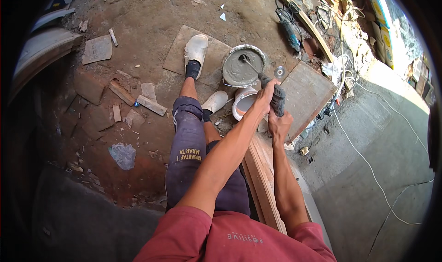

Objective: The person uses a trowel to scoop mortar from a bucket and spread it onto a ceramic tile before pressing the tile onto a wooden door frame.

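Note:
I hold a dark power drill (278,98) with both hands. My left hand (267,95) is wrapped around its front body. My right hand (280,124) closes on its rear handle. From the drill a mixing rod (251,65) slants down into the grey wet mortar (240,72), its lower end partly sunk. The mortar sits in a round bucket (224,79) with a smeared rim. Beside that bucket, close under my left forearm, stands a smaller white bucket (237,112), partly covered by the arm.
My shoes flank the buckets, one on a flat board (216,55). Another board (309,96) lies to the right near a disc (279,72). An angle grinder (290,34) with its cable rests farther off. White cable (368,163) crosses the concrete at right. Planks (262,179) lie beneath me; rubble covers the left.

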`<state>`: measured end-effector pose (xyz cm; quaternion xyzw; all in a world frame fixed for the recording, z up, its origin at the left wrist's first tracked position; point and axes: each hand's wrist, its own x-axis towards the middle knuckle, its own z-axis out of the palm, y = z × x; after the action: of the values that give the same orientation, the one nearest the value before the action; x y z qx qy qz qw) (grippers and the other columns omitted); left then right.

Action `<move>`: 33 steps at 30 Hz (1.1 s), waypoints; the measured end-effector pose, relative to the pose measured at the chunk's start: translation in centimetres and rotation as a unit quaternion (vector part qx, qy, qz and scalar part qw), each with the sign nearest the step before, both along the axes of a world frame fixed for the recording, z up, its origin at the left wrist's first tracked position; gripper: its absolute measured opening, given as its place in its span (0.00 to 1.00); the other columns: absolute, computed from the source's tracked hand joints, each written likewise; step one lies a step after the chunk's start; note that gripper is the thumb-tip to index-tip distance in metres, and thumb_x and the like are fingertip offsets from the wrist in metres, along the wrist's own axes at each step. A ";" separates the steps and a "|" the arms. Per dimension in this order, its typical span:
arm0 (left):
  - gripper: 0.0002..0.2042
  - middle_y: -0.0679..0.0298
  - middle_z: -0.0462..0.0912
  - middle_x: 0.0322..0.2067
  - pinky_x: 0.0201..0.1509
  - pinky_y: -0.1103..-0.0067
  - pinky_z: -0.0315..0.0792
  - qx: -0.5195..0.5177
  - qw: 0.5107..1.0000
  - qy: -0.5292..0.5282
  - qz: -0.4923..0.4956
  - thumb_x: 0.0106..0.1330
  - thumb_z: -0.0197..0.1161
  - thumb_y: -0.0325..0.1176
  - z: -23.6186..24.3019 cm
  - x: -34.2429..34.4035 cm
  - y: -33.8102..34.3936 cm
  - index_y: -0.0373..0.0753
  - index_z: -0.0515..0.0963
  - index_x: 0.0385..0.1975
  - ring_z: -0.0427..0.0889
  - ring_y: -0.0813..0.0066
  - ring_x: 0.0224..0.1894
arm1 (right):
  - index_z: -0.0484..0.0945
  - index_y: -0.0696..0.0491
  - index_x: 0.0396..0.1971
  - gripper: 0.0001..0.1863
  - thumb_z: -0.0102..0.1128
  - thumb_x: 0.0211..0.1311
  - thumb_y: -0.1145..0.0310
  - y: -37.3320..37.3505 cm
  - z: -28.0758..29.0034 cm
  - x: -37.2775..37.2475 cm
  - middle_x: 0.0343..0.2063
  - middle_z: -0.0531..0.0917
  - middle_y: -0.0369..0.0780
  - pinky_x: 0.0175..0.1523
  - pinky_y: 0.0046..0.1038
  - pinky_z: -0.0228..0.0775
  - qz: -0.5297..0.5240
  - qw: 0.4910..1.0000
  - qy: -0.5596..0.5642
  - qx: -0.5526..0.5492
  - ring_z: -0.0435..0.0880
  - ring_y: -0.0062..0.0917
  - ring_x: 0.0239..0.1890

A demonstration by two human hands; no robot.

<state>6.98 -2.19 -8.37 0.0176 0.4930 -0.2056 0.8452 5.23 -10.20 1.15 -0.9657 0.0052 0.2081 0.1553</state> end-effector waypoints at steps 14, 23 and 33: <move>0.13 0.70 0.74 0.20 0.27 0.77 0.66 0.016 0.994 0.102 -0.025 0.56 0.61 0.47 0.4 -2.1 -4.1 0.50 0.70 0.16 0.71 0.76 0.21 | 0.82 0.67 0.29 0.18 0.65 0.52 0.63 -3.5 0.1 -2.6 0.21 0.81 0.58 0.36 0.42 0.73 -0.032 0.998 0.048 -0.018 0.86 0.46 0.26; 0.12 0.69 0.77 0.24 0.32 0.78 0.68 0.046 0.991 0.125 -0.025 0.54 0.62 0.47 0.6 -3.3 -3.3 0.45 0.77 0.25 0.74 0.76 0.25 | 0.81 0.67 0.27 0.17 0.65 0.52 0.64 -3.0 0.2 -3.8 0.18 0.81 0.55 0.35 0.41 0.73 -0.053 0.994 0.097 0.009 0.84 0.40 0.22; 0.16 0.67 0.73 0.21 0.25 0.74 0.68 0.064 0.991 0.116 -0.031 0.49 0.67 0.48 2.1 -2.1 -0.8 0.43 0.72 0.24 0.71 0.74 0.20 | 0.81 0.67 0.28 0.18 0.66 0.53 0.63 -0.8 0.4 -3.2 0.21 0.81 0.58 0.38 0.41 0.74 -0.043 0.998 0.036 0.034 0.86 0.49 0.28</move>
<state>4.90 -3.01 -6.28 0.0631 0.5987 -0.2008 0.7729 2.01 -11.02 1.54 -0.9507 0.0450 0.2356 0.1968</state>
